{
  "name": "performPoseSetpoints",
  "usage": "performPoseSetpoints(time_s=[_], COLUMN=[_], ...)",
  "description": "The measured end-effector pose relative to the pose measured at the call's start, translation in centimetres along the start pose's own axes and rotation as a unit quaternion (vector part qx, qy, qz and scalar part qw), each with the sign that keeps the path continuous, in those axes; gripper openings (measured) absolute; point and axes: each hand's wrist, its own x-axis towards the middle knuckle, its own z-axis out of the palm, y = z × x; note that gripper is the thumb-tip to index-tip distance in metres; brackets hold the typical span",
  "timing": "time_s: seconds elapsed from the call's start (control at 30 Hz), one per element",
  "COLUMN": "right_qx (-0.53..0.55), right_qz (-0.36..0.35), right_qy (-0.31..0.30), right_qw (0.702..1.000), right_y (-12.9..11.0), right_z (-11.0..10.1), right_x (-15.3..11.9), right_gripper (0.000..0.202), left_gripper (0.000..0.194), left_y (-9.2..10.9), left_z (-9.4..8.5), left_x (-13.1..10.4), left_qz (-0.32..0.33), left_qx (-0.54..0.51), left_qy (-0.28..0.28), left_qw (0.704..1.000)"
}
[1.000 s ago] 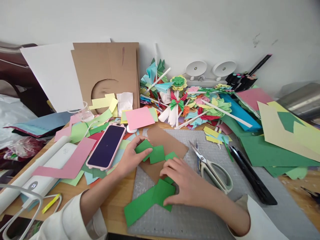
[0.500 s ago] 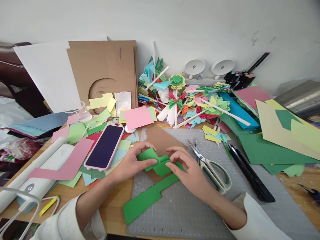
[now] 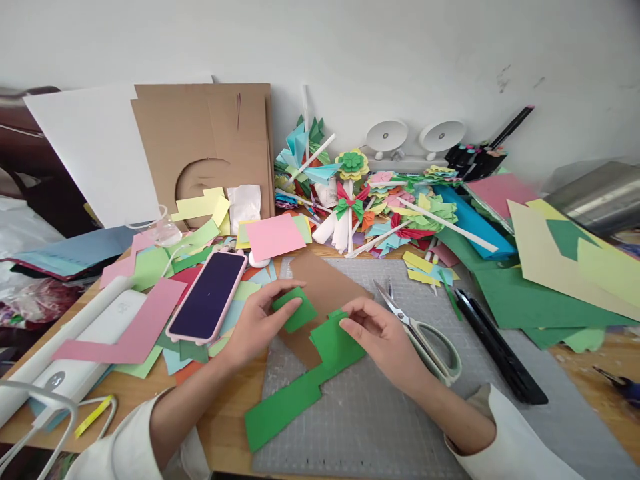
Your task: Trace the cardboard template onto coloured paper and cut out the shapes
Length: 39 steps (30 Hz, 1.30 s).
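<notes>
A pale wall (image 3: 320, 47) rises behind the wooden worktop (image 3: 225, 437), whose far edge is lined with upright brown cardboard sheets (image 3: 180, 133) to the left and, at its middle, a heap of folded paper flowers (image 3: 351, 162). A gridded grey cutting mat (image 3: 380, 433) covers the middle of the worktop and reaches its near edge. Dark green sheets (image 3: 520, 293) overlap toward the far right corner; a pink-cased phone (image 3: 207, 300) lies among coloured scraps left of the mat. A brown paper sheet (image 3: 330, 287) crosses the mat's far left corner. On the mat, right of the hands, lie a long black tool (image 3: 500, 350) and scissors (image 3: 400, 313), the latter just beside the right hand (image 3: 390, 340). The left hand (image 3: 260, 320) is above the brown paper sheet, apart from the right. A long green strip (image 3: 280, 413) runs obliquely over the mat toward its near left corner. The right hand pinches overlapping green pieces (image 3: 333, 340) over the strip's far end; their exact count cannot be told. The left grasps a small green piece (image 3: 300, 313) between thumb and fingers, so that the green paper is divided between both grips.
</notes>
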Motion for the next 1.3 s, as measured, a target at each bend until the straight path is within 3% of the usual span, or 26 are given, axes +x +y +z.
performPoseSetpoints(time_s=[0.13, 0.33, 0.5, 0.7, 0.87, 1.13, 1.3], right_qx=[0.000, -0.084, -0.101, -0.099, -0.201, -0.160, -0.204], right_qz=[-0.005, -0.052, -0.059, -0.095, -0.123, -0.078, -0.117], right_qy=[0.013, 0.040, 0.079, 0.062, 0.054, 0.039, 0.053], right_qw=[1.000, 0.994, 0.990, 0.989, 0.970, 0.983, 0.971], right_y=[0.1, 0.9, 0.6, 1.4, 1.7, 1.6, 1.9], right_z=[0.3, 0.8, 0.8, 0.8, 0.5, 0.9, 0.9], right_x=[0.0, 0.0, -0.1, 0.3, 0.6, 0.5, 0.4], right_gripper=[0.015, 0.011, 0.014, 0.010, 0.007, 0.009, 0.011], left_gripper=[0.027, 0.021, 0.027, 0.013, 0.020, 0.027, 0.031], left_y=[-0.2, 0.9, 1.1, 0.2, 0.5, 1.0, 1.3], left_z=[0.2, 1.0, 1.2, 1.2, 1.1, 1.7, 2.3], left_x=[-0.1, -1.0, -1.2, -0.9, -0.9, -1.0, -1.1], left_qz=[-0.003, -0.012, 0.001, -0.003, -0.006, -0.037, -0.048], left_qx=[-0.016, -0.043, -0.136, -0.118, -0.117, -0.044, -0.026], left_qy=[0.014, -0.096, -0.124, -0.095, -0.116, -0.115, -0.093], left_qw=[1.000, 0.994, 0.983, 0.988, 0.986, 0.992, 0.994])
